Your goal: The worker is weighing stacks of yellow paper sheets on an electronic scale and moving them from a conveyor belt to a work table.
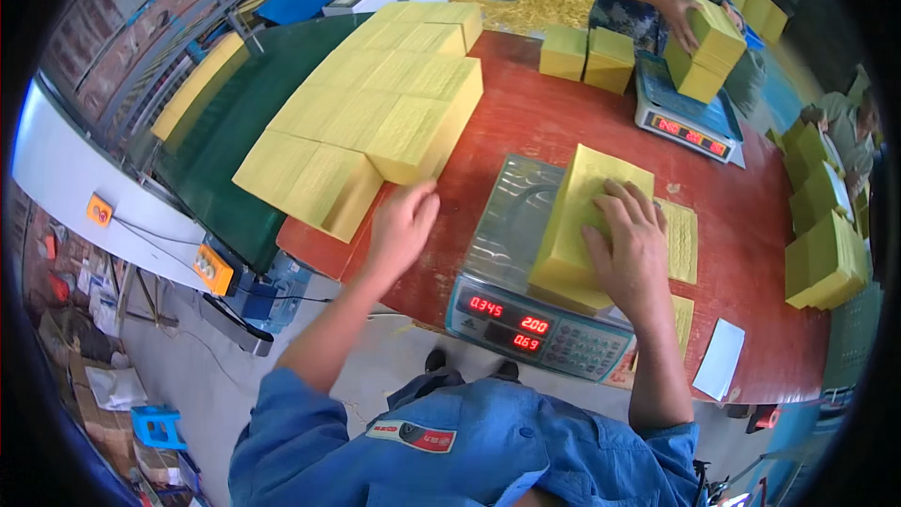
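Note:
A tall stack of yellow paper sheets [571, 230] stands on the metal pan of a digital scale [511, 211] with a lit red display. My right hand [631, 239] lies on top of this stack toward its right side, fingers spread and touching the paper. My left hand [404, 225] is raised over the table, left of the scale, with its fingers curled in and no paper visible in them. Just beyond it is the near edge of a large block of yellow paper stacks [375, 99], set side by side in rows.
Loose yellow sheets [682, 239] and a pale slip [719, 360] lie right of the scale on the red table [741, 253]. Across it, a co-worker's hand [678, 21] holds paper on a second scale [690, 122]. A green conveyor belt [211, 164] runs along the left.

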Motion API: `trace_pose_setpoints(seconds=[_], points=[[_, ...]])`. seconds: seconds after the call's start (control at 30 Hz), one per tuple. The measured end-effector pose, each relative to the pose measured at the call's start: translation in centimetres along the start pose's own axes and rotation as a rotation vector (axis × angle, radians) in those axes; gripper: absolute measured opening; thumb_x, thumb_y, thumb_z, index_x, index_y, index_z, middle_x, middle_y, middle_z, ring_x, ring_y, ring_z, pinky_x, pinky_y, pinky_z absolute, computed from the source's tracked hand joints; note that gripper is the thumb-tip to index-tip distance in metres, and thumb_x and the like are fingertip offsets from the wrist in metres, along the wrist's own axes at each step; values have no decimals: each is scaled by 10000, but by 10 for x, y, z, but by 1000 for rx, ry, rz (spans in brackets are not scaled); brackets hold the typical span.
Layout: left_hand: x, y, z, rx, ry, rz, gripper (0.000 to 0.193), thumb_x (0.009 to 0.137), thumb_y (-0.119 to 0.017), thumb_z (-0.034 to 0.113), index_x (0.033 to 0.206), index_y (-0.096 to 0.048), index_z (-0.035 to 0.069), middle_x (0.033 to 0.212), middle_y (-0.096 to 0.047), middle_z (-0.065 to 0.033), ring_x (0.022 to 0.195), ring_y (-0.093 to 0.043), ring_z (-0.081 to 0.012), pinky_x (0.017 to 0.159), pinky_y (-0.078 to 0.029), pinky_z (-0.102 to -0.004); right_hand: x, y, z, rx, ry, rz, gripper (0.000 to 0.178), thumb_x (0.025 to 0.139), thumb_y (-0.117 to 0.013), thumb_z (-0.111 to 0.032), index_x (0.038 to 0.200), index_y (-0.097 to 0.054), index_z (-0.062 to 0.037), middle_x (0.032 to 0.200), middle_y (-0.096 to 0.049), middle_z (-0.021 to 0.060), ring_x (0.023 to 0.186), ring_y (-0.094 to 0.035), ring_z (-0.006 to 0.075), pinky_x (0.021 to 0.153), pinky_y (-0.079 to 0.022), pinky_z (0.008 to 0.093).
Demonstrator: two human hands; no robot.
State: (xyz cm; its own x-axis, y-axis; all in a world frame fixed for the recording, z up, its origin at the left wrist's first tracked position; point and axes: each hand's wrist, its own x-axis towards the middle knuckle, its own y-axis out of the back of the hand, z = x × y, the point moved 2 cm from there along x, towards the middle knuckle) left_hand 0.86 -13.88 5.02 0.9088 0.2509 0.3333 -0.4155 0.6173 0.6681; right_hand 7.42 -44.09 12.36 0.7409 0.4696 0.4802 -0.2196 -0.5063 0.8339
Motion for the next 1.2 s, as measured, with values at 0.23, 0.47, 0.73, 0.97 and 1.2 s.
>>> trace_pose_setpoints(seconds=[0.23,0.47,0.73,0.97,1.2], points=[[118,5,-118,698,-100,129,610,925,-547,471,1329,-514,15,1454,-406,-253,1358,-376,-389,1106,-305,-506,-4,17,-79,79,45,163,344,774,-689,-76,1108,-620,-27,1282,-578,160,1270,-480,374,1075,-331,507],[129,-11,-127,660,-228,-107,817,844,-578,599,1372,-452,-10,1408,-420,-283,1345,-373,-403,1129,-261,-509,34,-71,-153,408,103,95,355,781,-684,-65,1126,-614,-15,1269,-577,194,1211,-530,391,998,-442,460],[131,-3,-143,574,-256,-77,817,827,-622,533,1394,-419,-19,1431,-390,-299,1356,-357,-417,1131,-287,-474,140,-218,-151,394,5,87,432,853,-642,-220,1236,-567,-34,1326,-524,250,1199,-531,411,964,-475,448],[116,8,-123,530,-103,-223,884,762,-682,551,1412,-404,19,1459,-382,-250,1391,-321,-372,1156,-252,-450,210,-279,-138,248,-65,-65,448,879,-588,-320,1235,-572,-48,1274,-585,155,1179,-555,352,985,-452,466],[91,10,-123,404,-281,-216,904,665,-743,439,1395,-416,18,1446,-376,-278,1379,-323,-408,1149,-271,-468,192,-281,-131,-99,-142,-225,404,860,-564,-364,1176,-620,-118,1101,-677,130,1101,-599,317,925,-467,474]])
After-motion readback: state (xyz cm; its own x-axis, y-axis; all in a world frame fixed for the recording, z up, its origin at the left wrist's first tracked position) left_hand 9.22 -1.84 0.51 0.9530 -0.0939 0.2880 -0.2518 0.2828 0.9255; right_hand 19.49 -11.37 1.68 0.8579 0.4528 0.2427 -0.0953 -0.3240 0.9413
